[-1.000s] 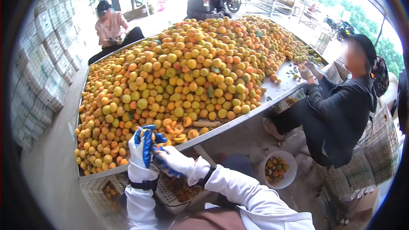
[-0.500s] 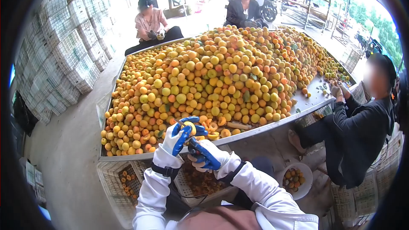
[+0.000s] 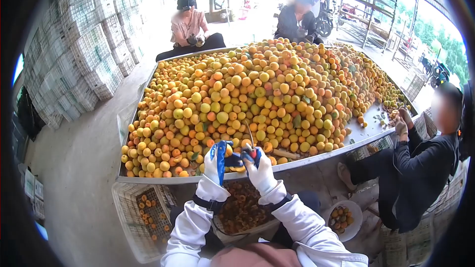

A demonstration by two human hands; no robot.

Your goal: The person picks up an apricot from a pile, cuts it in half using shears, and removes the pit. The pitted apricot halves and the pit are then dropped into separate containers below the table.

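A heap of yellow-orange apricots (image 3: pixel 232 94) covers the metal-edged table (image 3: pixel 316 160) before me. My left hand (image 3: pixel 216 162), in a white glove with blue coating, is at the near edge of the heap, its fingers curled round an apricot (image 3: pixel 228 151). Beside it, my right hand (image 3: pixel 260 172) wears a matching glove and grips a knife (image 3: pixel 250 133). Its thin curved blade points up and away from me, and a bit of red shows at the handle. The blade is apart from the fruit. Cut apricot pieces lie behind and between my hands, partly hidden.
Below the table edge stand a crate (image 3: pixel 141 237) with a few apricot pieces and another crate (image 3: pixel 242 207) of halves. A white bucket (image 3: pixel 357 222) holds fruit. One person (image 3: pixel 420 168) sits at the right, two behind the heap. Stacked crates (image 3: pixel 91 44) rise at left.
The knife has come away from the apricot and now points upward. My hands have moved apart, the right one to the right. The view has shifted slightly; the person at the back has bent the head.
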